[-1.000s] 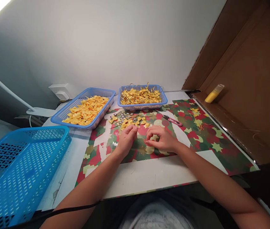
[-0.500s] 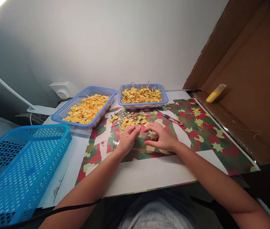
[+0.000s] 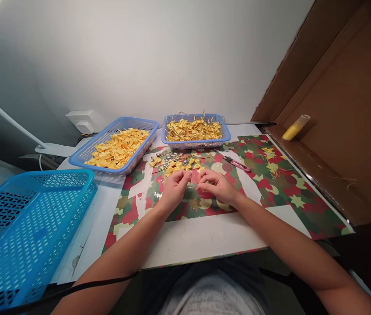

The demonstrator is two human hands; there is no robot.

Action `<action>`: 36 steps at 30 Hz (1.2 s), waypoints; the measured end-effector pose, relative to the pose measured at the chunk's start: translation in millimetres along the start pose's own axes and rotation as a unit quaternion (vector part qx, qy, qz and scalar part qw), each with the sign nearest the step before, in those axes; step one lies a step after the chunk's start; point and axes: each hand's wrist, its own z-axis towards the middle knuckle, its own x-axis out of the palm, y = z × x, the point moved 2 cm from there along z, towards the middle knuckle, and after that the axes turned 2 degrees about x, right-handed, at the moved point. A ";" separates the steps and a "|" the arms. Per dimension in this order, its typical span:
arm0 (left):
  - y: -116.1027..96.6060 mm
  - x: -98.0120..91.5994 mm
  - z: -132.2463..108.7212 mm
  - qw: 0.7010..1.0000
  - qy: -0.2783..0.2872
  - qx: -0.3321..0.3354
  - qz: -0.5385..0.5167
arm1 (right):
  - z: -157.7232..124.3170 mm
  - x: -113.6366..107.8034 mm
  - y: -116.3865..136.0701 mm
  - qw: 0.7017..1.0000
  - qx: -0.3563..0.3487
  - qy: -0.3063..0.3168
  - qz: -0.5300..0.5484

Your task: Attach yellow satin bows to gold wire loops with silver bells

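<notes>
Right hand (image 3: pixel 218 188) has drawn its fingers together since the earlier frame; left hand (image 3: pixel 175 189) pinches, what either holds I cannot tell. Beyond, yellow bows (image 3: pixel 174 167) lie on the table (image 3: pixel 323 218); those in the left basket (image 3: pixel 140 155) look plain, unworked, those in the far basket (image 3: pixel 197 143) seemingly finished.

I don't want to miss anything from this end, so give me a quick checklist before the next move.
1. Left hand has a hold: cannot tell; fingers curled, anything between the tips is too small to make out.
2. Right hand has a hold: cannot tell, for the same reason.
3. Loose yellow bows close by: ok, just beyond the hands.
4. Pink-handled snips uncovered: ok, lying right of the bows.
5. Left basket and right basket upright: ok, both holding yellow pieces.
6. Patterned mat free of scraps: not ok; yellow bits lie toward its right side.
</notes>
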 end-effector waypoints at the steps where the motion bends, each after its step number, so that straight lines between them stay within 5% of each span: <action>1: 0.5 -0.7 0.5 1.000 -0.007 0.000 0.003 | 0.1 -0.3 -0.1 1.000 0.006 0.000 0.004; 13: 2.7 -5.7 3.5 0.998 -0.061 -0.003 0.021 | 1.2 -2.1 4.8 0.997 0.065 0.011 0.038; 30: 7.1 -7.9 4.2 0.995 -0.065 0.018 0.071 | 0.5 -0.7 2.4 0.991 0.096 0.007 0.094; 36: -17.0 -6.7 -7.4 0.971 -0.125 0.153 0.137 | -1.0 -1.7 1.3 0.988 0.067 -0.059 0.127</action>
